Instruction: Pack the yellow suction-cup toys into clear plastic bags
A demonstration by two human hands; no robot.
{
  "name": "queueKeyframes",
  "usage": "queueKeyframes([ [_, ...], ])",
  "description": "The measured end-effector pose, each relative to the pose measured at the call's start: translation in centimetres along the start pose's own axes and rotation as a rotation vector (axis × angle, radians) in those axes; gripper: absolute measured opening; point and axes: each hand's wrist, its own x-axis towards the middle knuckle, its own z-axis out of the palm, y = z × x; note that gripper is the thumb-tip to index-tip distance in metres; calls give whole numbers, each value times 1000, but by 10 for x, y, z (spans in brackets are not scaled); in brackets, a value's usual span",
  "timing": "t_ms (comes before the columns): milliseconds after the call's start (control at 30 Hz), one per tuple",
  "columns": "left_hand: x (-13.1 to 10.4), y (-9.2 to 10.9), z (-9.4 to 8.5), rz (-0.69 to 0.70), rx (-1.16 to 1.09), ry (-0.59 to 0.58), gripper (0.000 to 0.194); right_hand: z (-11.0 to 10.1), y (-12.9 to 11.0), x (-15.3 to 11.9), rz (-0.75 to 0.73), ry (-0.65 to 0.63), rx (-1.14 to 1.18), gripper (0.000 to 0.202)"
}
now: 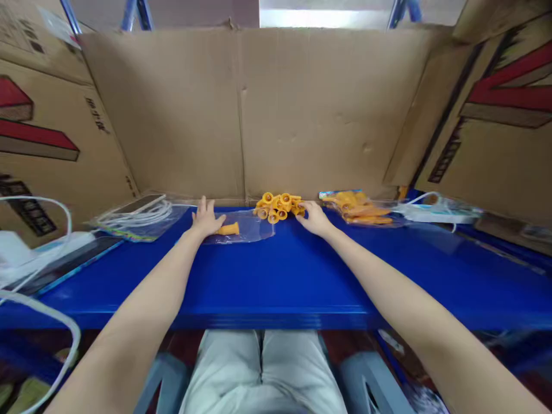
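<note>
A pile of yellow-orange cone-shaped pieces (280, 207) lies on the blue table (276, 276) against the cardboard. At the right end of the pile is my right hand (313, 217), its fingertips touching the pieces; whether it grips one is hidden. My left hand (206, 218) rests with spread fingers at the left end of a clear plastic bag (254, 227). A single orange piece (229, 229) lies on or in that bag, beside my left thumb.
Cardboard walls (302, 115) stand behind and at both sides. A bag with a white cable (146, 215) lies left. Bagged orange pieces (362, 208) and a white power strip (440, 214) are at right. A white cable (64, 322) hangs at the near left.
</note>
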Motion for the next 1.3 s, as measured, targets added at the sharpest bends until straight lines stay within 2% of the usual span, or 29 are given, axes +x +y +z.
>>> queueKeyframes([
  [133,0,3,7,28,3,-155,71,4,-4,-3,8,36,-10,40],
  [233,1,4,6,44,21,-186,69,2,-3,-2,35,118,23,36],
  [333,2,5,3,53,40,-197,68,0,4,-1,46,202,58,48],
  [400,3,5,4,58,54,-204,68,1,10,0,-1,161,73,57],
  [467,4,4,5,63,61,-206,68,3,13,0,-81,66,91,61],
  [533,5,4,6,62,61,-211,68,4,12,0,-115,-2,94,59],
  [600,5,4,7,59,60,-223,69,4,9,-1,-62,3,63,49],
  [767,5,4,7,65,57,-230,69,0,4,0,53,145,23,26],
  [967,0,7,1,57,52,-237,71,-6,17,5,109,384,119,27],
  [1100,-2,6,0,51,47,-219,70,-16,19,6,149,482,234,26],
  [1200,-2,5,0,49,50,-207,69,-25,16,8,127,566,325,26],
  [1300,-1,5,0,58,55,-202,68,-32,12,11,46,612,463,26],
])
